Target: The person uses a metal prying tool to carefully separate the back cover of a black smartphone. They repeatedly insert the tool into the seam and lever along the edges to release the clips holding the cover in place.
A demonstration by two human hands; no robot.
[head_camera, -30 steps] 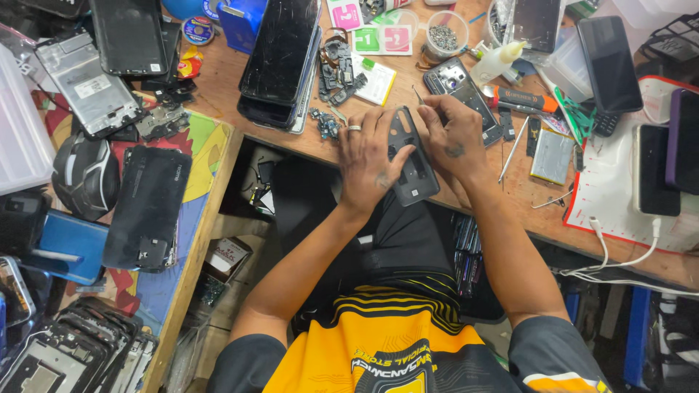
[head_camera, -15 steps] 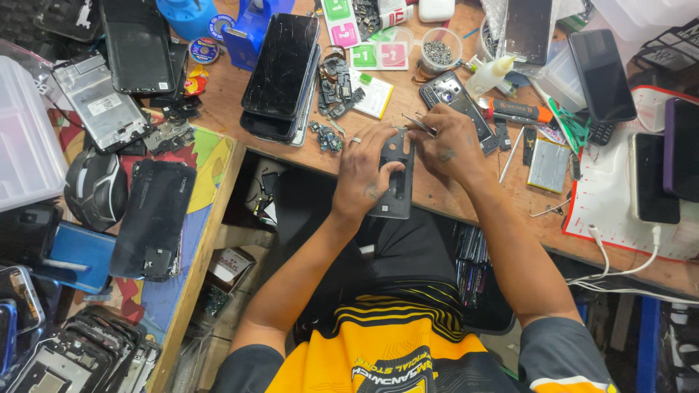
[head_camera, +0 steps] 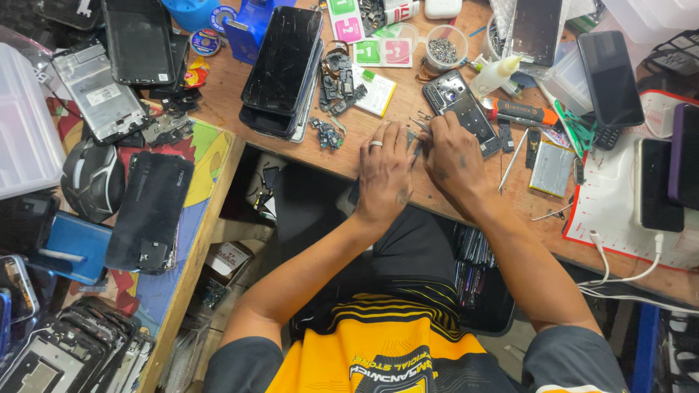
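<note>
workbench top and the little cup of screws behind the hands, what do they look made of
Workbench top: looks like bare wood, matt brown and scuffed, with faint grain and a worn front edge.

Little cup: seems clear plastic, though glass is possible; the grey contents show through its wall. The contents look like small metal screws, dull and speckled, too small to be sure.

Left hand and right hand rest on the bench.

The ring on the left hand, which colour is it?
The ring on the left hand is silver, as the head view shows.
</note>
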